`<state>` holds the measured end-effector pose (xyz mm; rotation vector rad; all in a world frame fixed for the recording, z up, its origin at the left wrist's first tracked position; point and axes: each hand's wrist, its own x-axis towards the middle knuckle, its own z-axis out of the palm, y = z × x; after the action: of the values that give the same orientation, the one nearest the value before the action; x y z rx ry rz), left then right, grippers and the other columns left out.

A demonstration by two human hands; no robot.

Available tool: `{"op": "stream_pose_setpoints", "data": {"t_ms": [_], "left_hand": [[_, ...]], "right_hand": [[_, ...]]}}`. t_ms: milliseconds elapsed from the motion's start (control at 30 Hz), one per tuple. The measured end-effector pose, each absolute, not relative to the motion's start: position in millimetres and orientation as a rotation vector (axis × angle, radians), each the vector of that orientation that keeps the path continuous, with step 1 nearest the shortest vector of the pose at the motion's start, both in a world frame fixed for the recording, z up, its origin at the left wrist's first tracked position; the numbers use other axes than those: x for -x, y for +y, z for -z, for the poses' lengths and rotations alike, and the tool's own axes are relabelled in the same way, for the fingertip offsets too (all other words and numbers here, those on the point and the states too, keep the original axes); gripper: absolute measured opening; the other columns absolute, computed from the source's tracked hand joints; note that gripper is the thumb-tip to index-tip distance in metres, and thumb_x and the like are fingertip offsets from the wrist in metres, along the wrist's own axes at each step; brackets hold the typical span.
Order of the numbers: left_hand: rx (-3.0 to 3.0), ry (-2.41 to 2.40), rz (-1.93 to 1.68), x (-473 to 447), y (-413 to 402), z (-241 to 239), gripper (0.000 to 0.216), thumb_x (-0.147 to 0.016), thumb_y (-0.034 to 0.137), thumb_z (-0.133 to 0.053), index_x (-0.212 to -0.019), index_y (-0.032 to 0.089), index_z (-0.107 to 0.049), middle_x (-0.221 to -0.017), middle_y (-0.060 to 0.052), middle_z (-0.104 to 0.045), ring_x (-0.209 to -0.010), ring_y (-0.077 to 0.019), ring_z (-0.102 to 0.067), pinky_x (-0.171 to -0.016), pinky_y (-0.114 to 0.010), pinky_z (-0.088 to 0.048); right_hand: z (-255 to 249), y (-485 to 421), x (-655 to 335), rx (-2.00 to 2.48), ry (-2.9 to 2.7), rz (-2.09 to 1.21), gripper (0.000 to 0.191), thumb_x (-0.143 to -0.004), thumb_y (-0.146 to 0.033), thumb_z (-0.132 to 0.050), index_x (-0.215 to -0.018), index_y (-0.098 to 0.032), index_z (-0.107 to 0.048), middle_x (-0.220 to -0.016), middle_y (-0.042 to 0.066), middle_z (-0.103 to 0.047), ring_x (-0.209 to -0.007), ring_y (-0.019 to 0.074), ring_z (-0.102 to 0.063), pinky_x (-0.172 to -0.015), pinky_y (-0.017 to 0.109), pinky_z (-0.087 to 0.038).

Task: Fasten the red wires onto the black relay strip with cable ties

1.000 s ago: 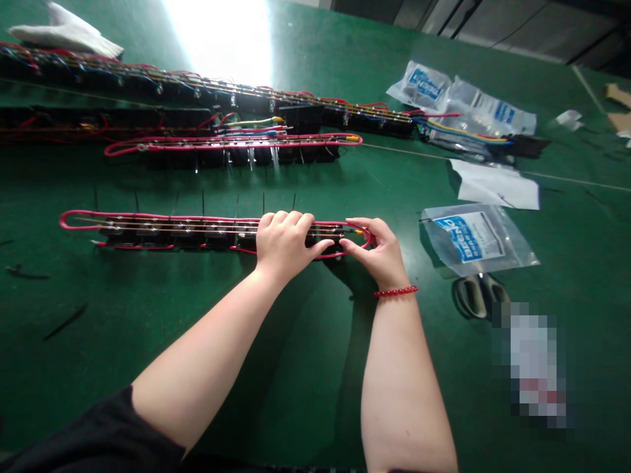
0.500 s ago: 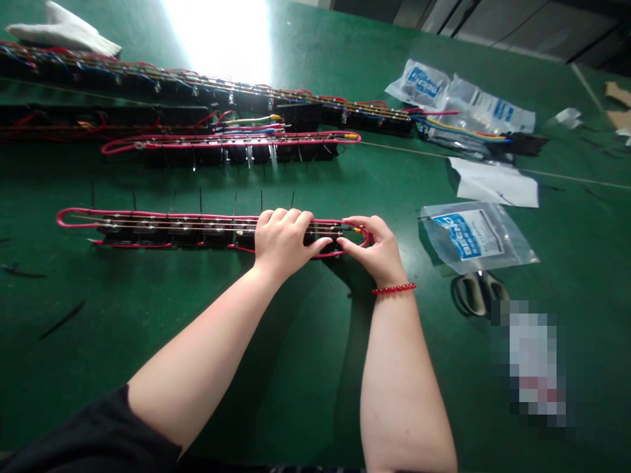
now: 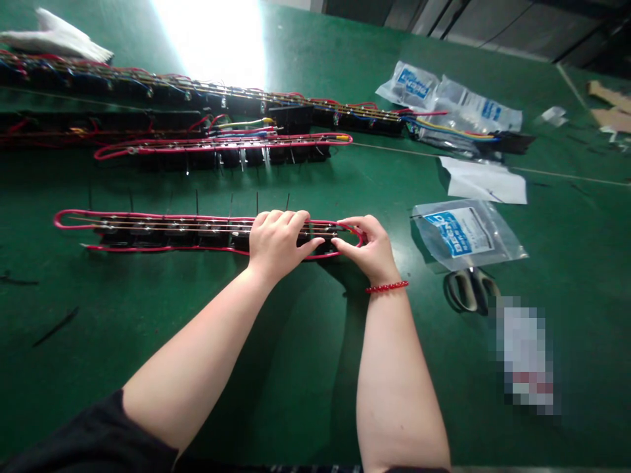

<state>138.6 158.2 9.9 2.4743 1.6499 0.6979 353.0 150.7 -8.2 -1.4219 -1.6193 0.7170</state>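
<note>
A long black strip of terminal blocks (image 3: 183, 226), with metal rods along its top and black cable-tie tails standing up from its far edge, lies across the green table. A red wire (image 3: 73, 214) runs along both its sides and loops past its two ends. My left hand (image 3: 277, 242) is wrapped over the strip right of its middle, fingers on the far side and thumb on the near side. At the right end, my right hand (image 3: 369, 243) curves round the red wire's loop, thumb and fingers on either side of it. Its fingertips are partly hidden.
Behind lie a similar strip with red wire (image 3: 296, 152) and longer wired strips (image 3: 197, 92). To the right are a clear plastic bag (image 3: 503, 246), scissors (image 3: 468, 289), white paper (image 3: 486, 180) and more bags (image 3: 480, 105). A white glove (image 3: 59, 39) rests at the back left.
The whole view has shifted slightly, so the background things appear further left. Both hands keep the same hold on the strip and its wire loop.
</note>
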Motion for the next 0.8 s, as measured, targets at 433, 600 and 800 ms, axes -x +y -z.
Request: {"op": "stream_pose_setpoints", "data": {"t_ms": [433, 600, 800], "left_hand": [[-2.470, 1.673, -0.672, -139.5, 159.2, -12.3, 0.034, -0.087, 0.056, -0.062, -0.103, 0.026, -0.064, -0.100, -0.005, -0.074, -0.096, -0.0279, -0.063, -0.086, -0.042, -0.038], [-2.463, 1.669, -0.674, -139.3, 159.1, -11.9, 0.034, -0.087, 0.056, -0.062, -0.103, 0.026, -0.064, -0.101, -0.006, -0.074, -0.096, -0.0280, -0.063, -0.087, -0.042, -0.038], [-2.453, 1.659, -0.670, -139.6, 158.9, -12.5, 0.034, -0.087, 0.055, -0.062, -0.105, 0.026, -0.065, -0.102, -0.006, -0.074, -0.097, -0.0281, -0.063, -0.087, -0.042, -0.038]], "right_hand": [[4.9, 150.3, -351.8, 1.429, -1.608, -0.742, 0.030, -0.070, -0.033, -0.080, -0.098, -0.026, -0.071, -0.096, 0.002, -0.063, -0.090, 0.0197, -0.064, -0.080, 0.038, -0.057], [4.1, 150.3, -351.8, 1.446, -1.621, -0.738, 0.030, -0.071, -0.035, -0.079, -0.098, -0.026, -0.071, -0.096, 0.002, -0.064, -0.091, 0.0206, -0.064, -0.079, 0.038, -0.057], [4.7, 150.8, -352.5, 1.440, -1.628, -0.737, 0.030, -0.071, -0.034, -0.079, -0.099, -0.026, -0.071, -0.096, 0.002, -0.064, -0.090, 0.0202, -0.064, -0.078, 0.037, -0.056]]}}
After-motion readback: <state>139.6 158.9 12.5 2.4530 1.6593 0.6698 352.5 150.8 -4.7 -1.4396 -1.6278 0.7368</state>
